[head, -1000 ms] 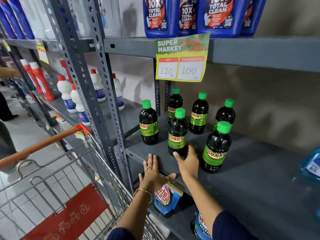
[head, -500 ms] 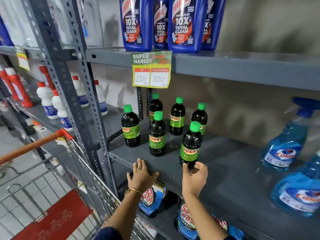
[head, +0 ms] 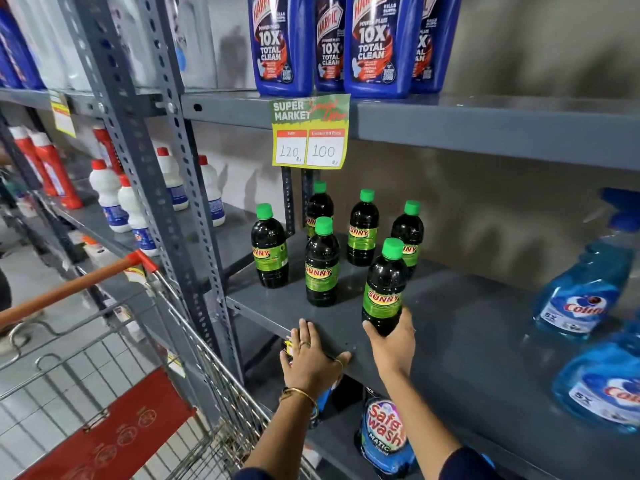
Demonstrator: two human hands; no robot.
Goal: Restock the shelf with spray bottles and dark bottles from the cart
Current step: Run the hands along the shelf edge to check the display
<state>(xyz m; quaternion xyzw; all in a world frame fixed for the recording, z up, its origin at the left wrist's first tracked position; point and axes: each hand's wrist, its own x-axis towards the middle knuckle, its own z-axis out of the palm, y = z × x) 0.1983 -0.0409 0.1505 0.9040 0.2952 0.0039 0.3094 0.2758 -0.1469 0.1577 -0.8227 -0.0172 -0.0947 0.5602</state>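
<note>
Several dark bottles with green caps and green labels stand on the grey middle shelf [head: 457, 327]. My right hand [head: 393, 337] grips the base of the nearest dark bottle [head: 384, 285], which stands upright near the shelf's front. Another dark bottle [head: 321, 263] stands just left of it. My left hand [head: 310, 362] lies flat with fingers spread on the shelf's front edge, holding nothing. Two blue spray bottles [head: 585, 289] [head: 606, 379] sit at the right end of the same shelf. The wire cart [head: 114, 341] with its orange handle is at the lower left.
Blue toilet-cleaner bottles [head: 377, 46] fill the shelf above, with a price tag [head: 310, 131] hanging from its edge. White and red bottles [head: 107, 199] stand in the bay to the left. Blue detergent pouches [head: 384, 434] sit on the lower shelf. A perforated steel post [head: 166, 174] separates the bays.
My right hand has closed around the base of the front dark bottle. The view has shifted so the spray bottles on the right show more. My left hand stays on the shelf edge.
</note>
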